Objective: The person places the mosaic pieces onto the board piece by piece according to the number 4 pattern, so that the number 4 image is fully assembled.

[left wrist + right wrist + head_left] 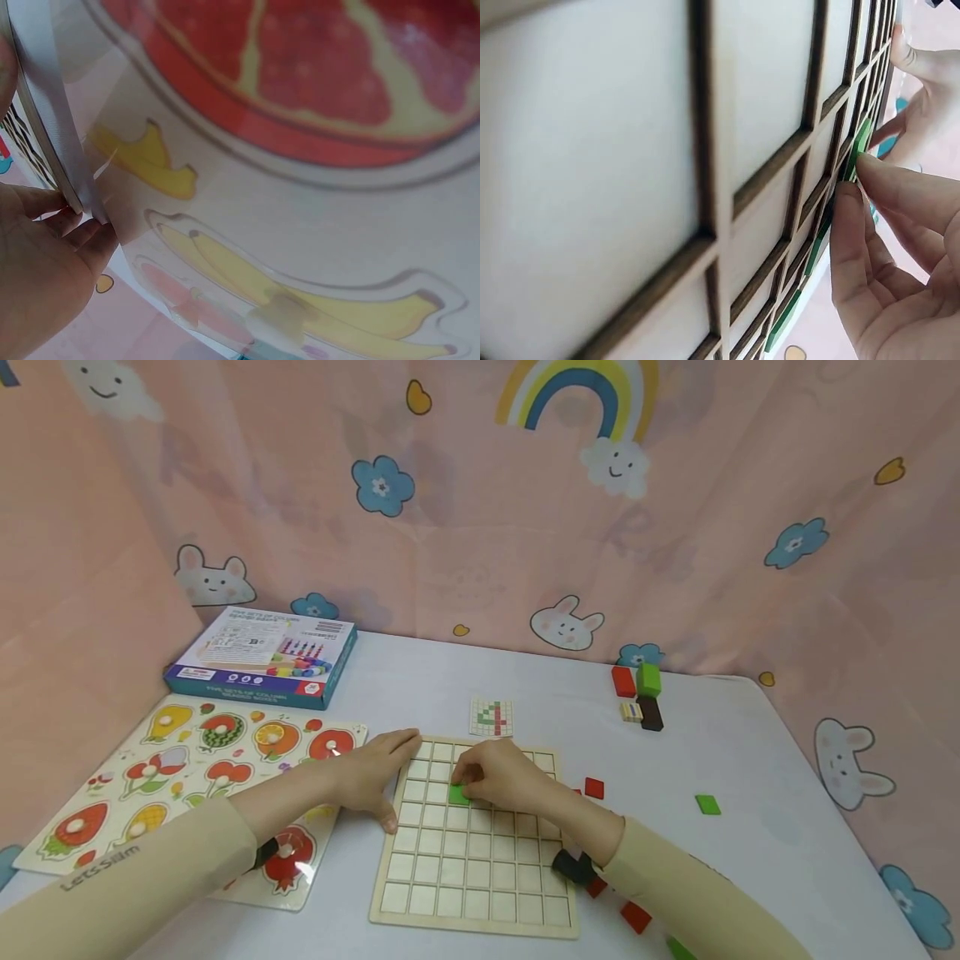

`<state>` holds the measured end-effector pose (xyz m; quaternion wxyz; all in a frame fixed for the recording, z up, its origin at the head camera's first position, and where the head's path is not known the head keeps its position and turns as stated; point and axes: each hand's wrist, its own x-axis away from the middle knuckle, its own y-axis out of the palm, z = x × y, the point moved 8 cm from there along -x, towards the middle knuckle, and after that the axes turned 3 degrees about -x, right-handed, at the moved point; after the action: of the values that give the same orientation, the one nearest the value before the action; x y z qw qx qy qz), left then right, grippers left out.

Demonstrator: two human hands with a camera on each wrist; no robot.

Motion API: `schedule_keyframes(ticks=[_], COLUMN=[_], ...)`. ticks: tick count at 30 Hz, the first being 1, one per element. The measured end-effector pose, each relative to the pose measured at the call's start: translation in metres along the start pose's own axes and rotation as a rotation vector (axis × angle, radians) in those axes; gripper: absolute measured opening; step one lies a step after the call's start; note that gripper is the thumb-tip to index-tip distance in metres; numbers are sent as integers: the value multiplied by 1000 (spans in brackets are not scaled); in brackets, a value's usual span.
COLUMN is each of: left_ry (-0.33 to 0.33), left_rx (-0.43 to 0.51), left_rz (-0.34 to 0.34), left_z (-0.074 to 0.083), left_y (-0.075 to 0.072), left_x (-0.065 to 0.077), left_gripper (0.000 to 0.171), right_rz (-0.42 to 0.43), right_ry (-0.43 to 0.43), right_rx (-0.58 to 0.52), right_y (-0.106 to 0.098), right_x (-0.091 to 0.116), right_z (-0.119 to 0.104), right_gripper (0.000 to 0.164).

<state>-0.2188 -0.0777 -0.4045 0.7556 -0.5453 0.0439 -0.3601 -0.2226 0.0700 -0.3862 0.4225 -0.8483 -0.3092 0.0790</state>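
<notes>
A wooden grid board (442, 893) lies flat on the white table. My right hand (498, 777) is over its upper part and pinches a green square tile (459, 794) between thumb and fingertip. In the right wrist view, that green tile (861, 142) sits tilted at the grid's ribs, and more green tiles (784, 322) lie in cells, mostly behind my right hand in the head view. My left hand (371, 777) rests at the board's left edge, thumb and fingers spread. The left wrist view shows its fingertips (97, 240) touching that edge. A small pattern card (491, 717) with green and red squares lies just behind the board.
On the left, a fruit puzzle board (255, 777) lies under my left forearm, with a flat box (262, 656) behind it. Red tiles (594, 787) and a green tile (707, 804) are scattered right. Red, green, dark and pale pieces (623, 682) sit at the back right.
</notes>
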Motion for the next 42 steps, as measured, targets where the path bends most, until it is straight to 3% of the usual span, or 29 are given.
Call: schedule_keyframes(ticks=[4,9,18,23,26,32,42], left_ry=[3,8,0,3,13,21,14], left_rx=[4,6,-15,-14,-14,-10,-11], left_rz=[4,6,12,21,21,16,10], left_z=[0,1,-4,-5,-5,-5,-4], left_y=[0,1,2,1,1,2,2], left_x=[-1,0,2,3,3,0,-3], left_gripper=[120,120,122,122,122,123,123], right_rz=[4,43,54,-9,-64,-126,-89], right_ry=[30,76,256,355,384,340,371], right_rx=[15,19,63,-4,-77,-184,-78], right_y=[-10,-47,-126,-145,-147,-145,-143], right_x=[4,25,116,161,181,196,196], right_z=[11,45,156,216,239,249,248], right_gripper=[22,27,27,29,34,39,25])
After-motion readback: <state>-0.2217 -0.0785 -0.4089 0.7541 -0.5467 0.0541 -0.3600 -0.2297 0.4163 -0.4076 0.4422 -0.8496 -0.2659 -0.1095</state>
